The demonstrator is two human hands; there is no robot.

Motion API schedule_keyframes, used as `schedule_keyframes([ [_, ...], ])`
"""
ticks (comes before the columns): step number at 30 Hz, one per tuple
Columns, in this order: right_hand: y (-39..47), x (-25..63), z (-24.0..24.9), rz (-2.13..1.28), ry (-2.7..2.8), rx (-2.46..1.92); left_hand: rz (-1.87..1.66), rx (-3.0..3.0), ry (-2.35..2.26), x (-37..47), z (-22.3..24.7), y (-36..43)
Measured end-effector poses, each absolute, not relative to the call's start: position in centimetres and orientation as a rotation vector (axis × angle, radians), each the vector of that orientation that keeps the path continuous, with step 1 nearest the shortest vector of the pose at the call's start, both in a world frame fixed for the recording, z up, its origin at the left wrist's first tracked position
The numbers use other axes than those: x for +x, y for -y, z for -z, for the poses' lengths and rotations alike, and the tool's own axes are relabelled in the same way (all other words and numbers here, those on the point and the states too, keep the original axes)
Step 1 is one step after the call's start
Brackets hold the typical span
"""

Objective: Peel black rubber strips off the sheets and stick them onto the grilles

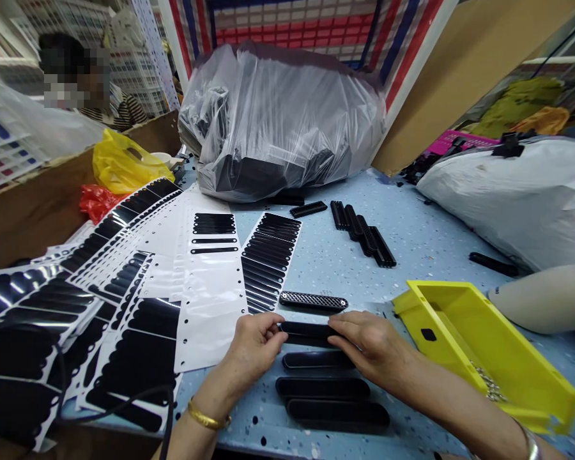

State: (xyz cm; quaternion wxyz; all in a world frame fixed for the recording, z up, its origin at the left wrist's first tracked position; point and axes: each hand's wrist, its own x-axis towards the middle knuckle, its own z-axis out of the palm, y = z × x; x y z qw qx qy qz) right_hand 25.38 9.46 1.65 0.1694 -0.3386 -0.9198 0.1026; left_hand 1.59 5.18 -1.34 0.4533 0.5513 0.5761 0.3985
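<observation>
Between my two hands is a long black strip-shaped piece (307,329) with rounded ends, just above the blue speckled table. My left hand (256,345) pinches its left end, and my right hand (367,338) grips the right end between thumb and fingers. Just beyond it lies a black piece with a silvery mesh-patterned top (314,300). Nearer to me, several smooth black pieces (338,412) rest in a row. To the left of my hands, a white sheet (211,313) carries a few black strip stickers (214,223), beside another sheet full of them (271,255).
A yellow bin (489,345) with small metal parts (489,383) stands at right. Overlapping sticker sheets (134,345) cover the left. Several black pieces (361,230) lie farther back, before a large plastic-wrapped bundle (287,121). A white sack (522,191) sits right; another person (91,83) is back left.
</observation>
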Motion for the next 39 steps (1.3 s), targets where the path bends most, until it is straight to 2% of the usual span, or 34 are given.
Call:
schedule_keyframes([
  [25,-9.5,24.4,-3.0,-0.163,2.775,-0.94,-0.977,0.993,-1.368,1.9,0.7,-5.3],
  [39,-9.2,24.4,-3.2,-0.238,2.771,-1.008,-0.926,0.985,-1.244,1.2,0.2,-6.0],
])
